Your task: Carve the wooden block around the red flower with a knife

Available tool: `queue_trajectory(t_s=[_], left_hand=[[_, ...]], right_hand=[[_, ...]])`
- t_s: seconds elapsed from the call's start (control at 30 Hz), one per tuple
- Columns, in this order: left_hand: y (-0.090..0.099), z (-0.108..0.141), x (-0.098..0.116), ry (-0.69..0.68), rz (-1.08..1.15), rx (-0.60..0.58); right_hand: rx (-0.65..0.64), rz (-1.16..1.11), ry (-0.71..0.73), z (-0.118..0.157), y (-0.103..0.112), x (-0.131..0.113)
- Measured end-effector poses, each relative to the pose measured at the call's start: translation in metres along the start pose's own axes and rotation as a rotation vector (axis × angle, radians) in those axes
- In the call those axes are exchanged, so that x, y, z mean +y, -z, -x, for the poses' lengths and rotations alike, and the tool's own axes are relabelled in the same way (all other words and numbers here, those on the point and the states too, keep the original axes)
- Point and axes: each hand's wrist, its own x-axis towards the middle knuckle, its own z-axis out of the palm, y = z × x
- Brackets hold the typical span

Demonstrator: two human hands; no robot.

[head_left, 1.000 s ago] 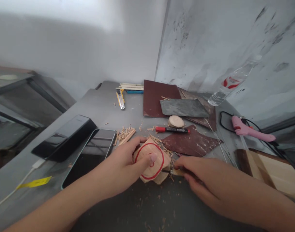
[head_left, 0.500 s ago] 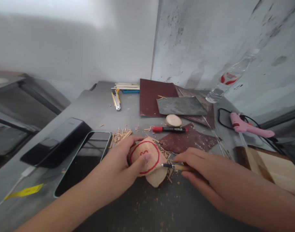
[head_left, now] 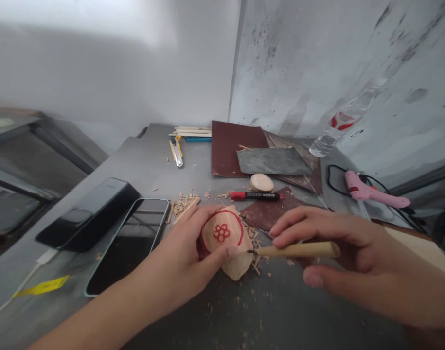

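Observation:
My left hand [head_left: 186, 255] is closed around a pale carved piece of wood [head_left: 239, 265], its thumb along the near side. On the wood's top face a red circle surrounds a red flower drawing [head_left: 221, 233], now uncovered. My right hand [head_left: 339, 262] holds a wood-carving tool [head_left: 298, 250] loosely, thumb apart from the other fingers. The tool has a light wooden handle and a thin dark tip, which points left beside the wood, close to my left thumb. Whether the tip touches the wood I cannot tell. Wood shavings [head_left: 257, 238] lie around the piece.
A phone [head_left: 129, 243] and a black device [head_left: 87, 214] stand left. Behind lie a red marker [head_left: 257, 196], a wood disc [head_left: 261, 183], sandpaper [head_left: 235, 148] and a utility knife [head_left: 176, 151]. At right are a pink glue gun [head_left: 375, 191] and a bottle [head_left: 344, 121].
My left thumb has slid down off the drawing, showing the whole flower. My right hand's grip has loosened and shifted, so the tool's wooden handle now shows at full length.

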Motion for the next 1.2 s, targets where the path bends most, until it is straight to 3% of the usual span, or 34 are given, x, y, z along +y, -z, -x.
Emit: queue_trajectory(t_s=[0.6, 0.9, 1.1, 1.2], left_hand=[[-0.008, 0.007, -0.003, -0.106, -0.096, -0.018], [-0.006, 0.005, 0.002, -0.142, -0.064, -0.024], [-0.006, 0.007, -0.002, -0.116, -0.086, -0.025], [-0.004, 0.006, -0.001, -0.108, -0.079, -0.031]], right_hand=[[0.238, 0.042, 0.022, -0.001, -0.026, -0.003], [0.201, 0.176, 0.089, 0.002, -0.030, -0.004], [0.063, 0.251, 0.262, 0.006, -0.034, -0.007], [0.010, 0.314, 0.247, 0.008, -0.037, -0.010]])
